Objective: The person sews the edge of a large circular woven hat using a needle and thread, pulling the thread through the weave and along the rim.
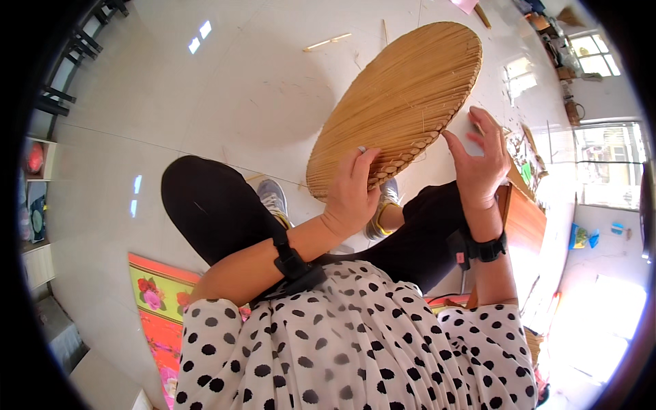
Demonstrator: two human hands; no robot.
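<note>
Where the straw disc (403, 89) is: while the person's left grip (357, 179) grasps its near edge, it slants in the air before the knees, above the floor (109, 198), its flat, finely lined face showing.
Left grip: closed on the lower edge, with two digits lying on the visible face; what lies behind the edge is hidden.
Right grip (471, 140): released, thumb and fingers spread and curved just beside the disc's right edge; whether the thumb tip touches it, I cannot tell.
Braided rim (404, 158): thick twists of straw between the two grips, a few loose ends sticking out.
Floor: pale, glossy tiles, with thin sticks (326, 42) and straw scraps lying beyond the disc.
Legs: black trousers (205, 205), knees apart; grey shoes (273, 197) between them, one partly hidden by the disc.
Wrists: a dark strap (292, 261) on the left, another on the right.
Left side: a flowered mat (160, 301) in red and yellow-green, near the left leg.
Right side: a brown wooden panel (526, 219) beside the right knee.
</note>
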